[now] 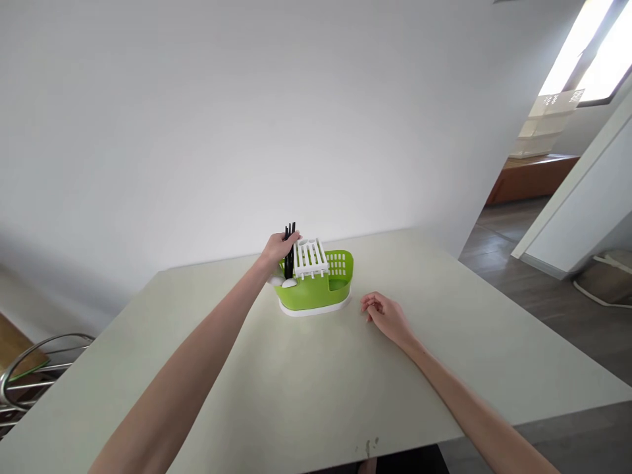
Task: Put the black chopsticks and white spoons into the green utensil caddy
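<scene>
A green cutlery caddy (311, 295) with a white base and a white slotted rack (310, 257) on top stands on the table. Several black chopsticks (289, 262) rise upright from its left end, and my left hand (279, 249) is closed around their upper part. Below that hand, white spoons (289, 283) hang at the caddy's left side, partly hidden by my wrist. To the right of the caddy, apart from it, my right hand (385, 313) rests on the tabletop. Its fingers are loosely bent and a little apart, holding nothing.
The pale table (296, 382) runs up to a white wall (276, 131). A metal rack (44, 368) stands low at the left. Beyond the table on the right are a doorway with wooden floor (513, 227), stacked clear drawers (548, 125) and a window (602, 52).
</scene>
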Available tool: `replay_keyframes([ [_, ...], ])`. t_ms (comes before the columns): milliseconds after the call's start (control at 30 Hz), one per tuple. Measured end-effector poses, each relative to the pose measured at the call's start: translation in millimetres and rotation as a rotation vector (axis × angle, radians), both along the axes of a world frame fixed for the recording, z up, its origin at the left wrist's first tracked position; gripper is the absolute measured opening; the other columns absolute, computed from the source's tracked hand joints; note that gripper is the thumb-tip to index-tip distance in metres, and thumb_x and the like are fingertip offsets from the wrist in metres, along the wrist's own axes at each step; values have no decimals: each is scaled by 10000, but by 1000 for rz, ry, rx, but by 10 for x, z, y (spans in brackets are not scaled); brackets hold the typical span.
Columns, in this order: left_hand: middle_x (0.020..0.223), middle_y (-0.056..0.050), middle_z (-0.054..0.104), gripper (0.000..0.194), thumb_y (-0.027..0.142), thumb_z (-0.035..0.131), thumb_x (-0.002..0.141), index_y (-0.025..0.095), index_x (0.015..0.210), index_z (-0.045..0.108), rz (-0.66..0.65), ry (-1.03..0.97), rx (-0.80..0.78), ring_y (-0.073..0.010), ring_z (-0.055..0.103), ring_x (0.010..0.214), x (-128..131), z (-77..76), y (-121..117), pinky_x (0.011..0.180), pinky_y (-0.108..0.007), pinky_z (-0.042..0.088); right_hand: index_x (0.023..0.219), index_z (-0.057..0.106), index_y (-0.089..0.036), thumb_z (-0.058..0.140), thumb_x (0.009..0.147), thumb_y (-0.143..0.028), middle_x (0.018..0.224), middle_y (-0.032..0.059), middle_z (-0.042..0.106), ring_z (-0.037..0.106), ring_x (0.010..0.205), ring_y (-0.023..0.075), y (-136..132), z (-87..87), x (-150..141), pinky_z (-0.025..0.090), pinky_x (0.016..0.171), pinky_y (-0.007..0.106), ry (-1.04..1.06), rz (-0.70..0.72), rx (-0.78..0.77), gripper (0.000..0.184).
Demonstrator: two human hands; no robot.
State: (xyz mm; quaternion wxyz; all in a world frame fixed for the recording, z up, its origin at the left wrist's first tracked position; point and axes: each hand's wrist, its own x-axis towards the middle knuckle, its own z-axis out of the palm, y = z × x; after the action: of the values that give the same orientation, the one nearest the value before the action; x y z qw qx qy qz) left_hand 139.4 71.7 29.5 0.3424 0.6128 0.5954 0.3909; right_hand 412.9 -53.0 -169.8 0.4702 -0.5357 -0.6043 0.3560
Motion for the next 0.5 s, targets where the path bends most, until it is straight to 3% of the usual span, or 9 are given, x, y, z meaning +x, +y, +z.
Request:
replay_keyframes([
  [100, 904, -100, 790, 364, 524, 691, 913, 171, 867, 770, 36, 41, 67, -288, 727, 934, -31, -34, -13, 849, -368, 517, 966, 670, -226, 498, 848, -245, 882, 13, 758, 686, 627, 160, 1, -5, 2, 530, 700, 315, -8, -2, -7, 210],
  [233, 885, -100, 790, 372, 449, 546, 1033, 172, 821, 676, 69, 10, 174, -224, 739, 824, -104, -80, -24, 843, -350, 561, 974, 671, -225, 492, 855, -252, 890, 15, 764, 686, 628, 155, -8, 2, 2, 525, 702, 310, -18, -5, -16, 216],
  [367, 772, -86, 757, 403, 480, 509, 1066, 171, 822, 594, 66, -220, 318, -192, 748, 709, -232, -90, -21, 764, -340, 619, 964, 669, -225, 489, 854, -256, 878, 17, 764, 682, 621, 155, -18, 7, -5, 523, 707, 312, -26, -7, -17, 213],
  [500, 613, 30, 602, 359, 460, 498, 1085, 198, 839, 514, 217, -553, 449, -130, 654, 551, -379, 32, 36, 647, -275, 593, 956, 666, -228, 487, 845, -253, 869, 17, 760, 677, 620, 157, -18, 4, -6, 526, 710, 318, -28, -6, -10, 212],
])
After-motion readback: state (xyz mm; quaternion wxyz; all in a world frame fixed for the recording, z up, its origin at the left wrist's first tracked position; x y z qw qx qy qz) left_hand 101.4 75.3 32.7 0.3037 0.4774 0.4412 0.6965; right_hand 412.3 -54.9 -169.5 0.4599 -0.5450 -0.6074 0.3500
